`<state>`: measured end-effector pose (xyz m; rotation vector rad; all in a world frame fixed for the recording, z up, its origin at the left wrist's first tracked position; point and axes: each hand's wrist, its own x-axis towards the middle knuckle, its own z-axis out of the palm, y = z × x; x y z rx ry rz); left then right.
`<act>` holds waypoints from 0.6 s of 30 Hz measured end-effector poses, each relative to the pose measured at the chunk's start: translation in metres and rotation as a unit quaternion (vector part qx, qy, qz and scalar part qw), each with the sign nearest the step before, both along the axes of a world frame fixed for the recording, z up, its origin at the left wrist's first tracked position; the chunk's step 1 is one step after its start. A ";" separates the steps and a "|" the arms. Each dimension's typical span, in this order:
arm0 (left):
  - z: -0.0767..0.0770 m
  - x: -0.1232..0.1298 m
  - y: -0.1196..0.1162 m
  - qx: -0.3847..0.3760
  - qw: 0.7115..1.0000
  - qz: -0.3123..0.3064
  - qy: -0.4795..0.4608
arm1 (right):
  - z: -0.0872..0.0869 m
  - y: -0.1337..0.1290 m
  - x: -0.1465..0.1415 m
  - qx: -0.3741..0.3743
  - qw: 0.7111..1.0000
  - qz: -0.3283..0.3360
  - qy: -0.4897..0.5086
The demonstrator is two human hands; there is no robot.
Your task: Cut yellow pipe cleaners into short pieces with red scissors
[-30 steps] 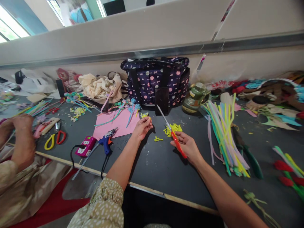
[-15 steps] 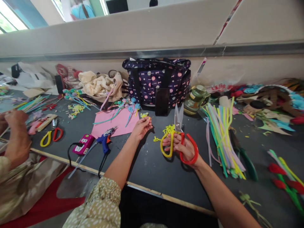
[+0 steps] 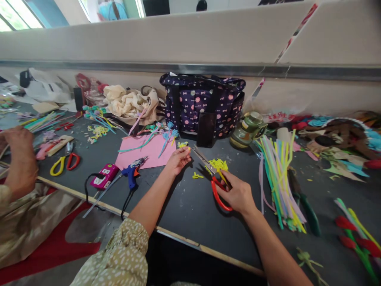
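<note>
Scissors [image 3: 210, 168] with one red and one yellow handle are gripped in my right hand [image 3: 239, 194], their blades pointing up and left. The blade tips are close to my left hand [image 3: 179, 159], which pinches a tiny yellow piece [image 3: 189, 148] between thumb and fingertips. A pile of small yellow pieces [image 3: 218, 164] lies behind the blades, and a few more yellow bits [image 3: 197, 175] rest on the dark table between my hands. Another small yellow cluster [image 3: 182, 144] sits just beyond my left fingertips.
A blue glue gun [image 3: 131, 173], pink paper [image 3: 149, 150] and magenta power strip [image 3: 104, 176] lie left. Behind stand a phone [image 3: 206, 130], patterned bag [image 3: 190, 101] and jar [image 3: 247, 129]. Pastel stems [image 3: 279, 178] lie right; another person's arm [image 3: 20, 159] is far left.
My right hand has turned over, swinging the scissors from upright to slanting left, with their tips now near my left fingertips. The view has shifted slightly. My left hand keeps its pinch.
</note>
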<state>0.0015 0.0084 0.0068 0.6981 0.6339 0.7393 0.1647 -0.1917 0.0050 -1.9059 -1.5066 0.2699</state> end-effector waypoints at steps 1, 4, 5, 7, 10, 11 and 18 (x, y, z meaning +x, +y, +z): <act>0.000 0.000 0.000 -0.003 1.000 -0.005 -0.013 | -0.001 0.000 0.000 0.002 1.000 -0.003 -0.027; 0.002 -0.001 0.000 -0.007 0.999 -0.015 -0.036 | -0.003 0.002 -0.001 0.006 0.998 -0.006 -0.064; 0.002 -0.001 0.000 -0.008 0.999 -0.017 -0.037 | -0.004 0.003 -0.001 0.006 0.997 -0.005 -0.070; 0.002 -0.001 -0.001 -0.009 0.999 -0.018 -0.032 | -0.004 0.003 -0.001 0.008 0.997 -0.002 -0.079; 0.002 -0.001 -0.001 -0.007 0.999 -0.021 -0.027 | -0.006 0.003 -0.001 0.014 0.996 -0.003 -0.087; 0.002 -0.001 -0.001 -0.007 0.999 -0.023 -0.028 | -0.007 0.003 -0.001 0.016 0.996 -0.002 -0.088; 0.005 -0.003 0.001 -0.025 0.999 -0.017 0.011 | -0.009 0.004 -0.001 0.026 0.996 -0.003 -0.086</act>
